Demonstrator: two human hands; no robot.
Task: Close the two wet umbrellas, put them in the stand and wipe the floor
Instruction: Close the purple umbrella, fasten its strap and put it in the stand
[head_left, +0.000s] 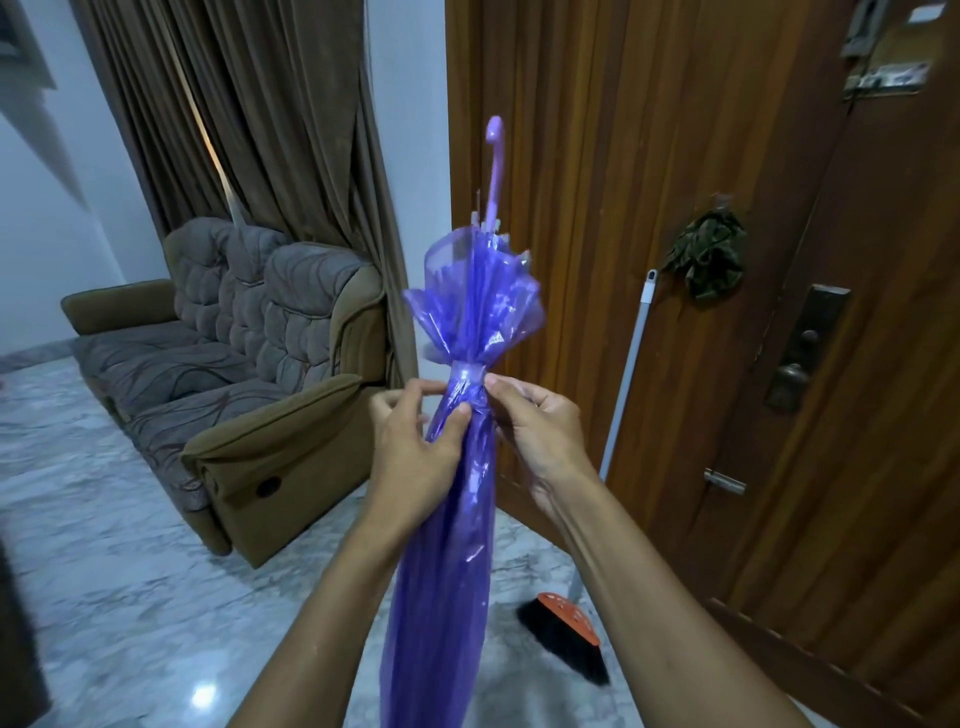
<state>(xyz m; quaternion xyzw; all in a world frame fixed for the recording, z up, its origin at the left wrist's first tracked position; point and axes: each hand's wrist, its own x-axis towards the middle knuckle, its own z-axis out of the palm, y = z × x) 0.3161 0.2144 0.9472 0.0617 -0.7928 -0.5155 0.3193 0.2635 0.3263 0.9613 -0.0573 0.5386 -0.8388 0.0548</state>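
A closed purple see-through umbrella (457, 545) stands upright in front of me, its hooked handle pointing up and its tip below the frame. A strap (466, 373) is wound around its folded canopy, which flares out above the strap. My left hand (415, 441) grips the canopy just under the strap from the left. From the right, my right hand (535, 431) pinches the canopy at the strap with its fingertips. No second umbrella and no stand are in view.
A brown recliner sofa (228, 374) stands at the left on the marble floor (104, 571). A broom (566, 639) with an orange head leans against the wooden door (701, 208) at the right. A dark cloth (709, 254) hangs on the door. Curtains hang behind the sofa.
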